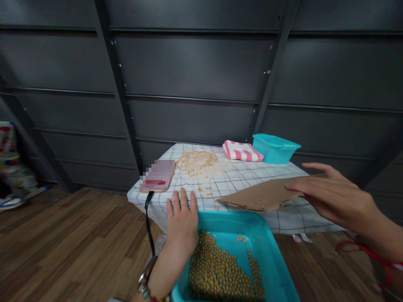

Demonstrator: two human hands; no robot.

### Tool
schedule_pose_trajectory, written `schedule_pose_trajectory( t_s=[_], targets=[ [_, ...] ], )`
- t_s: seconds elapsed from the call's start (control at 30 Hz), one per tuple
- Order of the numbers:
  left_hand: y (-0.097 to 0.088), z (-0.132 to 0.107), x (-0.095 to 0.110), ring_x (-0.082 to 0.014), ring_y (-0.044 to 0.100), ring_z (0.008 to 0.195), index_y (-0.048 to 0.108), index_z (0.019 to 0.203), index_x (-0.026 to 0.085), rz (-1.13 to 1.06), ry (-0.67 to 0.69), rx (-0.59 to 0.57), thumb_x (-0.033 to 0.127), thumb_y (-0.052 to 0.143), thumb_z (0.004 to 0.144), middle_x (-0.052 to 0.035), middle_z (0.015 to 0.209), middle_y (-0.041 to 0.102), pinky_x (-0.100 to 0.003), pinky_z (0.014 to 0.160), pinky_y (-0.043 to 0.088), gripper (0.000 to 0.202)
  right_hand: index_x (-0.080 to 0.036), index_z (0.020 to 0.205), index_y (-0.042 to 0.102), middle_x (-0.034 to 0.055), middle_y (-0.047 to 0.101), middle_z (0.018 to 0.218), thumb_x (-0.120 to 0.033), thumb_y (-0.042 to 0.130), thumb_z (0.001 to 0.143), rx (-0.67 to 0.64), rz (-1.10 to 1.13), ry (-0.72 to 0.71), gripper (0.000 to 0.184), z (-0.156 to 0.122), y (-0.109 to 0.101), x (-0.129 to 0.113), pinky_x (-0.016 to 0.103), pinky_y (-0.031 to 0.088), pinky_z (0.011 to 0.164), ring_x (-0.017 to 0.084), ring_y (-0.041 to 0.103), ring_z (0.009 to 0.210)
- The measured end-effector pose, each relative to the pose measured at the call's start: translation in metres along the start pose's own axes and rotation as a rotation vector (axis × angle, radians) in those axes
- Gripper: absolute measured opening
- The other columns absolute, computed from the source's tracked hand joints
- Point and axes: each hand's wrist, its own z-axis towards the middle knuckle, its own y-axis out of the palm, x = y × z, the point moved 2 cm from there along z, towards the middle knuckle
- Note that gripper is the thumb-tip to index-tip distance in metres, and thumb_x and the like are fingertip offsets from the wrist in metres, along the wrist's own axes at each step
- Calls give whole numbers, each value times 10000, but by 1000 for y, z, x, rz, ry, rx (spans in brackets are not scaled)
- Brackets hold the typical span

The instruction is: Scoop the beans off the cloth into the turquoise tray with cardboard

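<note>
My left hand point(182, 222) lies with its fingers stretched out over the front edge of the table, against the left rim of a teal plastic tub point(277, 260). In my right hand point(336, 195) is a torn, flat piece of brown cardboard point(261, 193), held between thumb and fingers low over the tabletop. Many round yellowish beans point(217, 268) fill the lower left of the tub. Further back, a spread-out heap of yellow beans and fine white grains point(200, 162) covers part of the checked tablecloth point(248, 176). Several stray beans point(204, 191) lie nearer the front edge.
On the left corner of the table rests a pink-cased phone point(157, 176) with a black strap point(147, 214). A folded pink-and-white striped cloth point(242, 151) and a smaller turquoise basket point(276, 149) stand at the back right. Behind rises a dark panelled wall point(195, 67).
</note>
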Motion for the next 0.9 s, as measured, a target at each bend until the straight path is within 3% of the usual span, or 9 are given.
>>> schedule_pose_trajectory(
  t_s=[0.27, 0.5, 0.9],
  targets=[
    [2, 0, 0, -376, 295, 1261, 335, 1320, 80, -2, 23, 77, 37, 372, 720, -236, 1384, 331, -545, 990, 288, 602, -168, 1064, 523, 40, 657, 836, -14, 452, 787, -5, 24, 37, 325, 1, 3, -4, 433, 431, 895, 154, 604, 802],
    [5, 0, -1, -369, 290, 1267, 329, 1323, 86, -16, 25, 84, 43, 384, 711, -233, 1386, 332, -549, 997, 273, 616, -177, 1110, 507, 36, 659, 814, -33, 456, 792, 32, 23, 24, 353, 3, 1, -5, 440, 442, 879, 157, 615, 770],
    [7, 0, -2, -373, 287, 1267, 319, 1327, 83, -10, 33, 95, 35, 363, 718, -245, 1384, 320, -552, 996, 273, 613, -182, 1129, 502, 25, 669, 835, -35, 459, 787, -14, 44, 29, 375, 2, -2, -4, 426, 439, 903, 150, 622, 786]
  ],
)
